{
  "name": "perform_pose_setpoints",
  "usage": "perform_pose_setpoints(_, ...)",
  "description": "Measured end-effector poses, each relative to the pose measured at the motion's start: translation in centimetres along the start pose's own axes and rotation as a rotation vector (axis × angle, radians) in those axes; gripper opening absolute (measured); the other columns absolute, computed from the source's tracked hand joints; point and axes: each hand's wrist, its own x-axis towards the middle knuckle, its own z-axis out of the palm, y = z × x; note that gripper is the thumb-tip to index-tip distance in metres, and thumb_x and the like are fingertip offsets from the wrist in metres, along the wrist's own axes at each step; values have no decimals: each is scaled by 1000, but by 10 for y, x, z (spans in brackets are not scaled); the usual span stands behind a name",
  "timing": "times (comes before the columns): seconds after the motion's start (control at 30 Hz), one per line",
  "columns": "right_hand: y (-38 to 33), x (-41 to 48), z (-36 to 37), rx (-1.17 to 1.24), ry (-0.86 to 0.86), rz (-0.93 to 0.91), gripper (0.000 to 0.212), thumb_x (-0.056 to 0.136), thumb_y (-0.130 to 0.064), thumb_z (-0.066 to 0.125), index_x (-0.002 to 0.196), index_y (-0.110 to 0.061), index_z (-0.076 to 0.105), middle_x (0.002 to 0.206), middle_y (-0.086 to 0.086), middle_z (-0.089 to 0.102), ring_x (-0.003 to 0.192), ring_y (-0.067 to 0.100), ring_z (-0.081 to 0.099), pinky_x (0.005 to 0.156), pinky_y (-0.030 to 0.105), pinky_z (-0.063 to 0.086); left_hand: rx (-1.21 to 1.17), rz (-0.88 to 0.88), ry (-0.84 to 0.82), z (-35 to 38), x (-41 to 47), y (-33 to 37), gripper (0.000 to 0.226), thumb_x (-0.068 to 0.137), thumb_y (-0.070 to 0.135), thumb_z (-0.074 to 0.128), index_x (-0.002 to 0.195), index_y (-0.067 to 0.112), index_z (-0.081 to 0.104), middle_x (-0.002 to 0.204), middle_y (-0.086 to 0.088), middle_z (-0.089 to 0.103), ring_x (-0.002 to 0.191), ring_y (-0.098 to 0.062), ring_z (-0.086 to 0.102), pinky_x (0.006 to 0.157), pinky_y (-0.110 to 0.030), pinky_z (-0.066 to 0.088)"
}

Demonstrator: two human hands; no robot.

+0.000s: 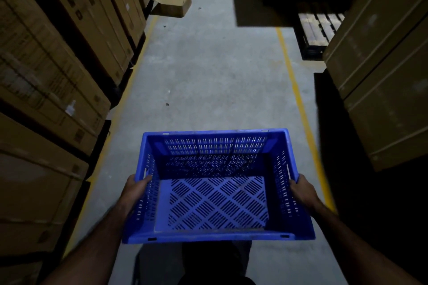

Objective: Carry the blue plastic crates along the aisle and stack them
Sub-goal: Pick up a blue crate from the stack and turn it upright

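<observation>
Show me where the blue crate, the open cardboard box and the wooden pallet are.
blue crate (217,201): head view, slotted floor inside.
open cardboard box (172,6): head view, front side wall.
wooden pallet (318,29): head view, top slats.

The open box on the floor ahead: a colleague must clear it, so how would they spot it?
Follow the left yellow line up the aisle. The box sits on the floor at its far end, beside the racks. Unlike the sealed cartons there, its flaps are open.

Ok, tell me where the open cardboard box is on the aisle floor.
In the head view, the open cardboard box sits far ahead on the aisle's left side, against the left shelving, well beyond the blue crate.
</observation>
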Motion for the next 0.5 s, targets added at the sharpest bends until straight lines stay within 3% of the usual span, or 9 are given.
perform_pose_setpoints(0.17, -1, 0, 0, -57, -28, 7, 35, 95, -25, 41, 119, -1, 37, 115, 30, 58, 97, 42, 60, 82, 44, 49, -20, 19, 1, 0, -2, 0, 33, 93, 29, 60, 116, 5, 62, 98, -20, 71, 82, -35, 69, 74, -42, 55)
perform_pose_setpoints(0.37, -5, -4, 0, -92, -4, 38, 33, 91, -19, 44, 117, 0, 37, 116, 30, 57, 98, 43, 59, 75, 38, 46, -41, 31, 16, 1, -6, 0, 32, 93, 30, 60, 116, 7, 63, 100, -19, 71, 82, -34, 69, 75, -41, 55)
perform_pose_setpoints(0.5, -6, -10, -1, -97, 10, 33, 33, 88, -17, 47, 115, 0, 40, 116, 28, 57, 98, 41, 59, 78, 41, 48, -45, 38, 29, 2, -6, -2, 34, 92, 31, 60, 116, 8, 63, 100, -18, 72, 83, -35, 70, 81, -47, 56)
